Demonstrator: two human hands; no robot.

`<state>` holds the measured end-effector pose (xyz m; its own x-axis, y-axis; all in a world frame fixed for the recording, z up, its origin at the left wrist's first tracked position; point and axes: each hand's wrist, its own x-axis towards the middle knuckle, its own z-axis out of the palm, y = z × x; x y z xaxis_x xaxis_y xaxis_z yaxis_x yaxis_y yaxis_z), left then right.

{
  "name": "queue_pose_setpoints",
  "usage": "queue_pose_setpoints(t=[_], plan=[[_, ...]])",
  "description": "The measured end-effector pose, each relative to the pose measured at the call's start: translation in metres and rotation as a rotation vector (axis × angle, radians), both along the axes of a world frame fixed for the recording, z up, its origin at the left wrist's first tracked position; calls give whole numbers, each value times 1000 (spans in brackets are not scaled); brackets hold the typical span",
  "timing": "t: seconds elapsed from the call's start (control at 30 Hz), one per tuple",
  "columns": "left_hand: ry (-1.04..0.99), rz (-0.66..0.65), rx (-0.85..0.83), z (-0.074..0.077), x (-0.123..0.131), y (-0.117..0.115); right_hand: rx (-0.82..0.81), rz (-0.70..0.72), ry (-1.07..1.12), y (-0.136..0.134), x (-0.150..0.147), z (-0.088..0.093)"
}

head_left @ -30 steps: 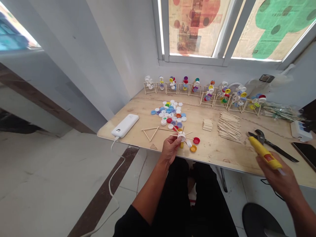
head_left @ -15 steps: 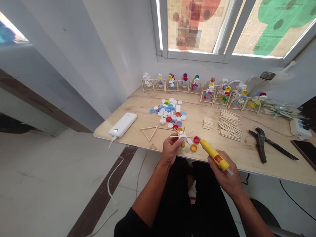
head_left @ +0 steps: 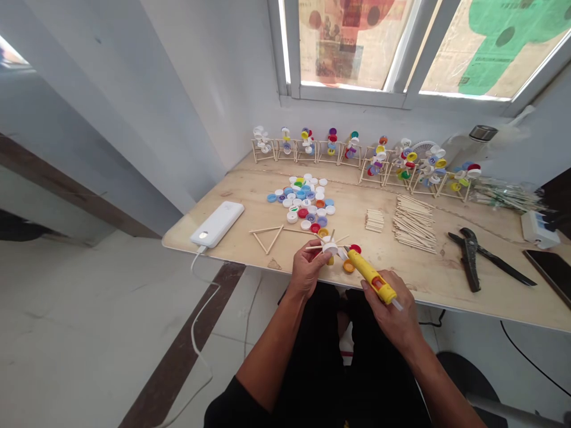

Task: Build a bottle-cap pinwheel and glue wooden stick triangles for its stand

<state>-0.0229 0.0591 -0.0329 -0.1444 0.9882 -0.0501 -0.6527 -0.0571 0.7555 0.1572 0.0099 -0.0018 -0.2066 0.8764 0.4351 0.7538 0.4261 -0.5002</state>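
Over the table's front edge, my left hand (head_left: 307, 268) is closed on a white bottle cap (head_left: 330, 248) with several thin wooden sticks radiating from it. My right hand (head_left: 392, 303) grips a yellow hot glue gun (head_left: 371, 274), its nozzle pointing left, close to the sticks on the cap's right side. Whether the nozzle touches them I cannot tell. Beneath and beside the nozzle lie an orange cap (head_left: 348, 267) and a red cap (head_left: 355, 248), partly hidden. A triangle of sticks (head_left: 266, 239) lies to the left of my left hand.
Loose coloured caps (head_left: 307, 202) are heaped mid-table. Stick piles (head_left: 414, 223) and black cutters (head_left: 471, 258) lie to the right, a white power bank (head_left: 217, 224) to the left. Stick frames with cap wheels (head_left: 330, 148) line the back wall. A phone (head_left: 551, 273) rests at the right edge.
The glue gun in my right hand has moved left, bringing its nozzle up to the white cap and sticks. My left hand holds nearly the same place. The view has shifted slightly.
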Motion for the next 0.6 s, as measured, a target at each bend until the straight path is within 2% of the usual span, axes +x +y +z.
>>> queue_pose_setpoints(t=[0.6], plan=[[23, 10, -11, -2, 0, 0, 61, -59, -30, 0, -4, -1]])
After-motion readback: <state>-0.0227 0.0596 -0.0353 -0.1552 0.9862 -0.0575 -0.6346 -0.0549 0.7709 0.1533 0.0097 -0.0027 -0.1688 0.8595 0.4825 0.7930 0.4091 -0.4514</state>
